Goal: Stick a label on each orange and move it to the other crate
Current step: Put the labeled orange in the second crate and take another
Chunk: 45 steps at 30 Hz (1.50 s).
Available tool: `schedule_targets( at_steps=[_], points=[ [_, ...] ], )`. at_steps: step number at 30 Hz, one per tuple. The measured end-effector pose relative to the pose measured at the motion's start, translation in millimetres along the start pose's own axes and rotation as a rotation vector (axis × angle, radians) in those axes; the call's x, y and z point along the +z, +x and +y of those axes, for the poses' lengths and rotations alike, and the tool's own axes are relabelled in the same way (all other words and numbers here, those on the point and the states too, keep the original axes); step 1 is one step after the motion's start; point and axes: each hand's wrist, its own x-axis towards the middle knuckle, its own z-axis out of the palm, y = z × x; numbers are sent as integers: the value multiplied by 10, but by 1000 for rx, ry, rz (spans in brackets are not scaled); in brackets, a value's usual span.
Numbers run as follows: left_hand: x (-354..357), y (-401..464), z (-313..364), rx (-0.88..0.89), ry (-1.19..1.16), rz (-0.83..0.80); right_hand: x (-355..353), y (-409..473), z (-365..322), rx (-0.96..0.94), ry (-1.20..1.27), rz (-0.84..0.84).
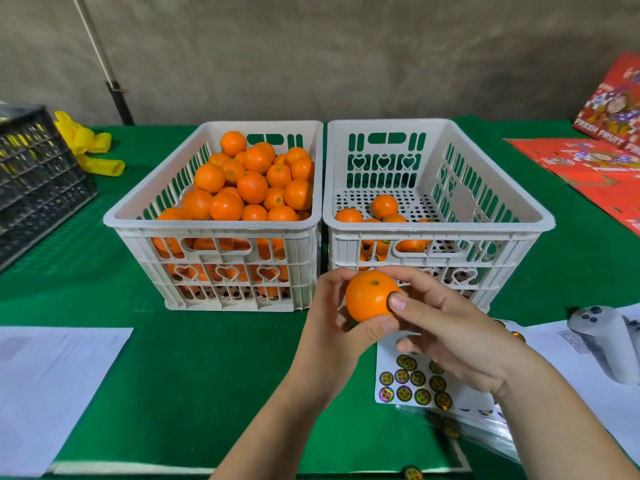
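My left hand point(334, 318) holds an orange point(370, 295) in front of the two white crates. My right hand point(450, 336) presses its thumb on a round dark label point(390, 301) at the orange's right side. The left crate point(138, 216) is piled high with oranges point(251, 183). The right crate point(491, 216) holds a few oranges point(384, 206) at its near left. A white sheet of round holographic labels point(410, 382) lies on the green cloth under my right hand.
A black crate point(34, 181) stands at the far left beside a yellow object point(88, 145). White papers point(48, 386) lie at the near left. A white controller point(602, 341) lies at right. Red fruit boxes point(602, 150) fill the far right.
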Motion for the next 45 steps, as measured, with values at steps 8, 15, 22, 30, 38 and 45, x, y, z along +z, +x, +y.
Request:
schedule_targets(
  at_steps=[8,15,22,30,38,45],
  points=[
    [-59,57,23,92,198,-62,43,-54,85,-130,344,30],
    [-61,79,-95,65,-14,331,-17,242,-339,-350,123,325],
    [-28,115,-9,-14,-34,286,-221,706,-727,-365,-501,685],
    [-95,200,165,77,-104,145,204,428,103,-501,-542,442],
    [-199,316,242,44,118,-33,215,547,93,-507,-351,508],
    [-460,455,572,206,638,-129,319,611,49,-544,-336,475]
  ],
)
